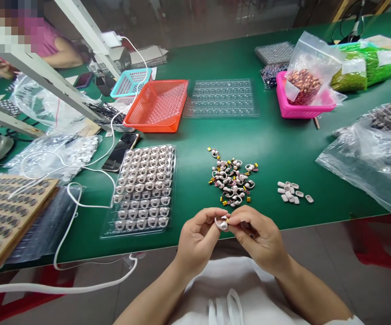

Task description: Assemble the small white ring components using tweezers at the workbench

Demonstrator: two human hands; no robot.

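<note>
Both hands meet just past the near edge of the green table (283, 149). The left hand (197, 239) and the right hand (261, 237) pinch one small white part (221, 223) between their fingertips. Just behind them lies a pile of little ring parts (232, 178) and a few white caps (292, 192). A clear tray (144, 189) full of parts sits to the left. No writing can be read anywhere

Both hands, left (197, 239) and right (261, 237), meet with fingertips pinched together.
</note>
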